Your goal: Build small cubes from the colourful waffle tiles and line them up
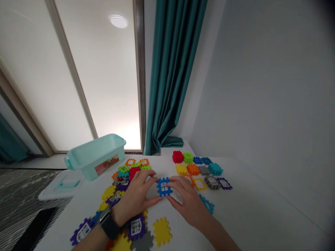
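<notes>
Between my two hands is a blue interlocking tile (164,187) with notched edges and a window grid. My left hand (138,193) pinches its left side between thumb and fingers, and a dark watch is on that wrist. From the other side, my right hand (188,200) grips the tile's right edge with thumb and fingertips. A light blue frame tile (207,204) lies just right of my right hand. Below the hands sits a yellow tile (162,232), beside a purple window tile (136,226) and a grey tile (143,242).
A mint green bin (98,153) stands at the back left, by its white lid (61,184). Loose tiles such as a yellow one (108,192) pile up on the left. Grouped tiles, including a red stack (178,157), sit at the back right. A black phone-like slab (36,226) lies lower left.
</notes>
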Demonstrator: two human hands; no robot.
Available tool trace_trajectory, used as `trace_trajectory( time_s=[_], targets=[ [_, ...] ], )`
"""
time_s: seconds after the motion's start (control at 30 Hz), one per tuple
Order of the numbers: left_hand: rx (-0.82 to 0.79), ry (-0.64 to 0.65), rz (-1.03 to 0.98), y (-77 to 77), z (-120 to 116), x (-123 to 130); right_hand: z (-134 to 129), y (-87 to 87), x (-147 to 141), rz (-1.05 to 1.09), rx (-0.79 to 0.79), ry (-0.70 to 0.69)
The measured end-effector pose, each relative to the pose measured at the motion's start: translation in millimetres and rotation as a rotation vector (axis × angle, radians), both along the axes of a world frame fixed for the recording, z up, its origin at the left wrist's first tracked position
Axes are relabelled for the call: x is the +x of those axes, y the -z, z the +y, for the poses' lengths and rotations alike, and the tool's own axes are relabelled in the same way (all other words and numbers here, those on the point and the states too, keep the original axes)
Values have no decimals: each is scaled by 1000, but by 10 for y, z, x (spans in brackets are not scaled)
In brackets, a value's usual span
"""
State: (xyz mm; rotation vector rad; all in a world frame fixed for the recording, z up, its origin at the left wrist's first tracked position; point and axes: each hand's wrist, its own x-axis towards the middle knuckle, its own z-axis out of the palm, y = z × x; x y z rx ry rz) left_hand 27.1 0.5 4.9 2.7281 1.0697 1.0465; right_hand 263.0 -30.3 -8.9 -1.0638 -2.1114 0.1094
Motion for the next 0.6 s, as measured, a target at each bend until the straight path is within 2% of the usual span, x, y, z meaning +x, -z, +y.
trace_trajectory(
  time_s=[0.23, 0.6],
  targets=[
    [-11, 96, -16, -89, 109, 424, -21, 10, 297, 34, 36, 110],
    [-12, 185, 59, -161, 254, 1003, -20, -139, 967, -104, -97, 75]
  ],
)
